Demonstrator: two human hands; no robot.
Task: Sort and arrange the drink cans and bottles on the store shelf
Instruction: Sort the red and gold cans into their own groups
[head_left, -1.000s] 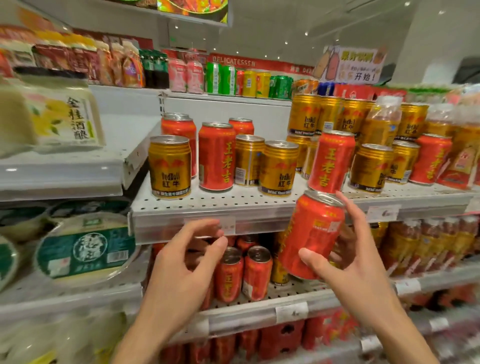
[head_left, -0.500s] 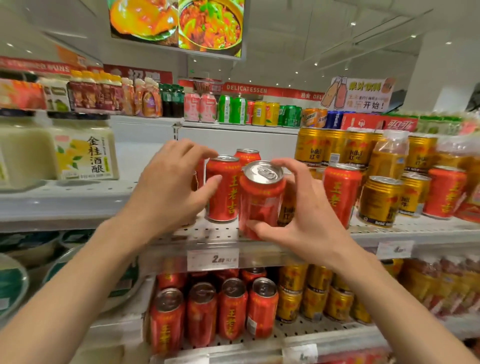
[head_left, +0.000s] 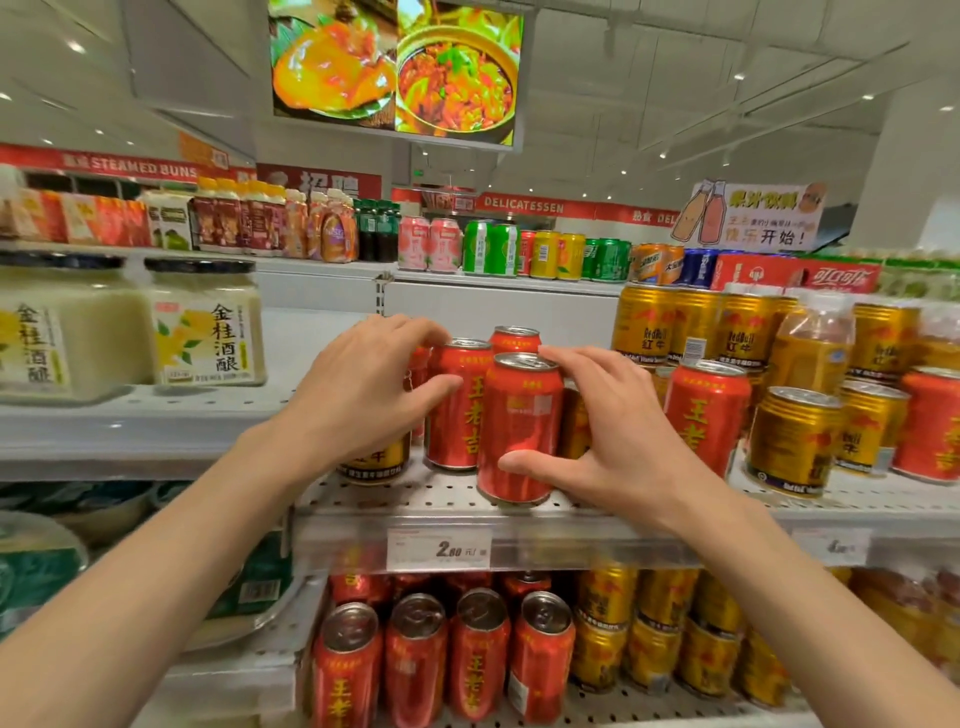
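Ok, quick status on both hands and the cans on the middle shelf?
Left hand: fingers curled round the rear red can.
Right hand: grips the front red can.
Front red can: upright, standing on the shelf.
Rear red can: upright.
Gold can: upright, untouched.

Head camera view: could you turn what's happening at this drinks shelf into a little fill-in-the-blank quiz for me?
1. The right hand grips a can whose colour is ____.
2. That can stands on the perforated shelf, directly above a price tag reading ____.
3. The left hand rests on the cans just to the ____ of the gripped can.
4. The red banner behind the top shelf reads ____.

Missing words: red; 2.80; left; DELICATESSEN
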